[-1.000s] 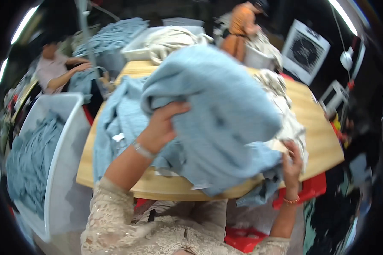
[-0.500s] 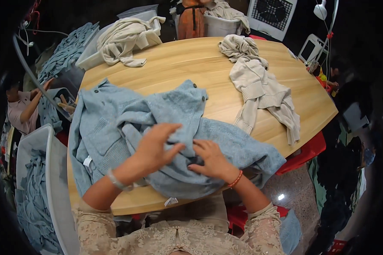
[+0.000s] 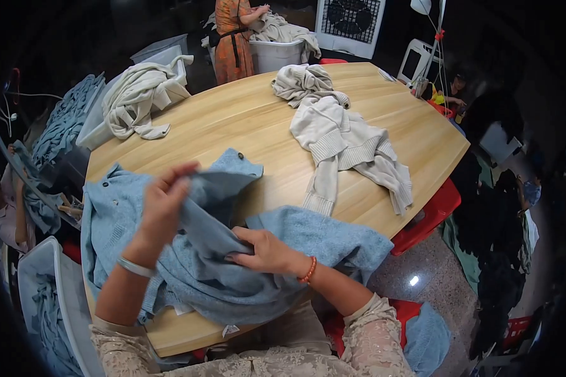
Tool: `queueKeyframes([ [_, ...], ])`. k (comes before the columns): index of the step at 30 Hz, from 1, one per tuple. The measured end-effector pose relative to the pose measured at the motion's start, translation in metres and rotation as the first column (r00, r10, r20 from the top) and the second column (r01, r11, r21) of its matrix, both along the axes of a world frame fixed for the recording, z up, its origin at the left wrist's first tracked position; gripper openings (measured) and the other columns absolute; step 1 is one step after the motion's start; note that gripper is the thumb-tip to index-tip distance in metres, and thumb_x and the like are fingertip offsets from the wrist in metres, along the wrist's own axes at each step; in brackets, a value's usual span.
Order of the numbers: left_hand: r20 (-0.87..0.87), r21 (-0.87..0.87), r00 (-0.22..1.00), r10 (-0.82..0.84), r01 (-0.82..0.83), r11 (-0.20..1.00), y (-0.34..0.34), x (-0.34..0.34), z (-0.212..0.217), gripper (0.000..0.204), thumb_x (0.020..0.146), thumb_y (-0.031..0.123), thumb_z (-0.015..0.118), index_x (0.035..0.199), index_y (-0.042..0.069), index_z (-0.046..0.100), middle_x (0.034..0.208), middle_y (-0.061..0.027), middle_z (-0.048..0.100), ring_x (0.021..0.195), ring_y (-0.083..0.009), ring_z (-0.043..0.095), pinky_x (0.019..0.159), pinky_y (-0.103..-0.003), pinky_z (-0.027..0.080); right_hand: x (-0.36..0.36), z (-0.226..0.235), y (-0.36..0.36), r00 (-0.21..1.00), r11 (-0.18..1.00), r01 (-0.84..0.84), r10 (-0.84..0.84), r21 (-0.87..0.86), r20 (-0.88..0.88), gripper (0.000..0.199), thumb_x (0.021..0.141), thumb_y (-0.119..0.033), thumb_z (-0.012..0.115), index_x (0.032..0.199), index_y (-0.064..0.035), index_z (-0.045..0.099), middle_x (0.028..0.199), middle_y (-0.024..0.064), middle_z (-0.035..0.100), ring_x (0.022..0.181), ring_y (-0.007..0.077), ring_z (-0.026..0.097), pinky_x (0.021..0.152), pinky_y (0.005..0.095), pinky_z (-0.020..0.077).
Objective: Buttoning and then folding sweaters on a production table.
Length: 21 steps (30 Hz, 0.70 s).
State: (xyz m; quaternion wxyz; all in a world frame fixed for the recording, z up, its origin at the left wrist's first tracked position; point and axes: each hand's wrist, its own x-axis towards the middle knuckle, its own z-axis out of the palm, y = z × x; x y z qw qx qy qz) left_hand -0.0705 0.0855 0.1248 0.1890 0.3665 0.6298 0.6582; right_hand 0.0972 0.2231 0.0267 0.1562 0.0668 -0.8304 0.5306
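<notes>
A light blue knitted cardigan [image 3: 308, 235] with small buttons lies spread over the near edge of a wooden table [image 3: 245, 122]. My left hand [image 3: 163, 207] pinches a fold of the blue knit and lifts it above the table. My right hand [image 3: 264, 251], with a red bead bracelet on the wrist, presses flat on the garment's middle. A silver bangle sits on my left wrist.
A cream knitted sweater [image 3: 339, 141] lies in a heap on the table's far right. Another cream garment [image 3: 138, 97] hangs over a grey bin at the far left. Bins of blue knitwear [image 3: 60, 129] stand left. A person in orange [image 3: 233, 38] works beyond the table. A red stool [image 3: 427, 217] stands to the right.
The blue cardigan, held up in front of me a second ago, now lies on the table. My left hand has pinched and raised a fold; my right hand has settled flat on it.
</notes>
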Motion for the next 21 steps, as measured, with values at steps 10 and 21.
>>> queueKeyframes([
  [10, -0.173, 0.109, 0.952, 0.254, -0.238, 0.965, 0.022, -0.111, 0.110, 0.033, 0.087, 0.004, 0.058, 0.120, -0.003, 0.062, 0.099, -0.0060, 0.064, 0.079, -0.0091, 0.059, 0.069, -0.021, 0.050, 0.077, 0.076, 0.119, 0.868, 0.869, 0.157, -0.347, 0.469, 0.354, 0.030, 0.075, -0.021, 0.073, 0.102, -0.0070, 0.068, 0.089, 0.0166, 0.069, 0.082, 0.0296, 0.066, 0.076, 0.0377, 0.0501],
  [21, -0.282, 0.684, 0.928, -0.245, 0.373, 0.626, 0.163, -0.047, 0.240, 0.034, 0.092, 0.000, 0.054, 0.125, -0.002, 0.055, 0.098, -0.0107, 0.065, 0.082, -0.0190, 0.063, 0.068, -0.028, 0.051, 0.237, 0.244, 0.251, -0.037, -0.078, 0.997, -0.618, 0.015, -0.786, 0.025, 0.092, -0.007, 0.057, 0.115, -0.0035, 0.066, 0.104, 0.0047, 0.069, 0.094, 0.0119, 0.062, 0.084, 0.0273, 0.0489],
])
